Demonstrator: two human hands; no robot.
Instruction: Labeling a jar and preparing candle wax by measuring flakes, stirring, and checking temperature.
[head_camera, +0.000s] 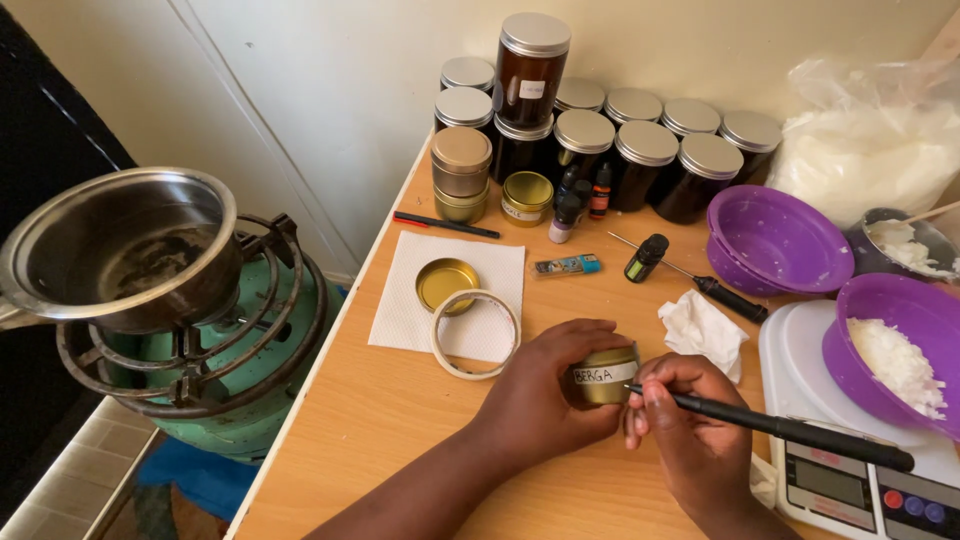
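Note:
My left hand (545, 385) grips a small gold tin (607, 375) lying on its side on the wooden table (400, 420); a white label strip runs across the tin. My right hand (690, 420) holds a black pen (790, 428), its tip touching the label's right end. A roll of masking tape (475, 333) lies just left of my left hand on a white paper towel (400, 310), beside a gold tin lid (446, 282).
Several dark jars with silver lids (600, 140) line the wall. Purple bowls (775, 240), a digital scale (850, 480) carrying a bowl of white flakes, a screwdriver (700, 280), crumpled tissue (700, 330) and small bottles stand right. A steel pot (120, 250) sits on a green gas burner left.

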